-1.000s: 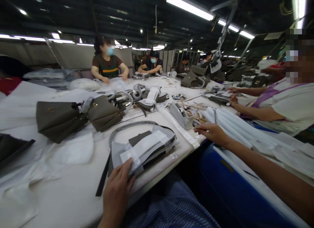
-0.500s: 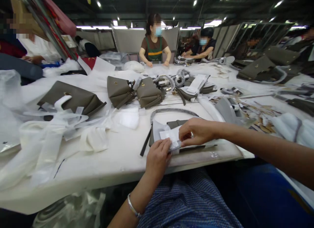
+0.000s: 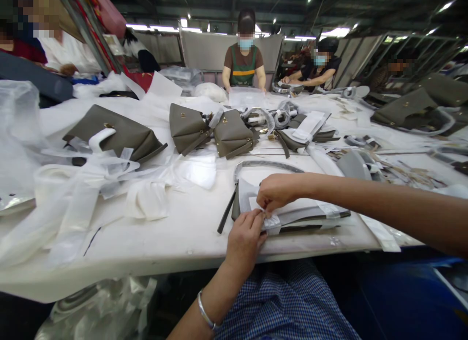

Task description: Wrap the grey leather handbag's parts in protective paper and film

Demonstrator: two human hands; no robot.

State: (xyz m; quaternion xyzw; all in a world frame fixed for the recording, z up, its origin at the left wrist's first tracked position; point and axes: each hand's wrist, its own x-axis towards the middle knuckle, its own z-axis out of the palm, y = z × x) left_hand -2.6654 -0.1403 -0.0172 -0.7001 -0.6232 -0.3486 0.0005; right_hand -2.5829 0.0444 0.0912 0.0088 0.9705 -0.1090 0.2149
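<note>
A flat grey leather piece (image 3: pixel 310 218) wrapped in white foam sheet lies at the near edge of the white table (image 3: pixel 175 232). My left hand (image 3: pixel 244 240) presses down on its near left corner, fingers curled onto the white wrapping (image 3: pixel 268 223). My right hand (image 3: pixel 278 191) reaches in from the right and pinches the same white wrapping just above my left fingers. A dark strap (image 3: pixel 227 215) sticks out to the left of the piece, and a grey curved handle (image 3: pixel 265 165) lies just behind it.
Olive-grey handbags (image 3: pixel 226 132) (image 3: pixel 117 132) stand on the table beyond, amid loose white foam and plastic sheets (image 3: pixel 91 184). A tape dispenser (image 3: pixel 356 164) sits to the right. Masked people work at the far side (image 3: pixel 244 62) and far left (image 3: pixel 62 52).
The view has swung left from the right-hand neighbour. My right hand came off the white rolls at the right and joined my left hand on the wrapped piece, now pinching its wrapping.
</note>
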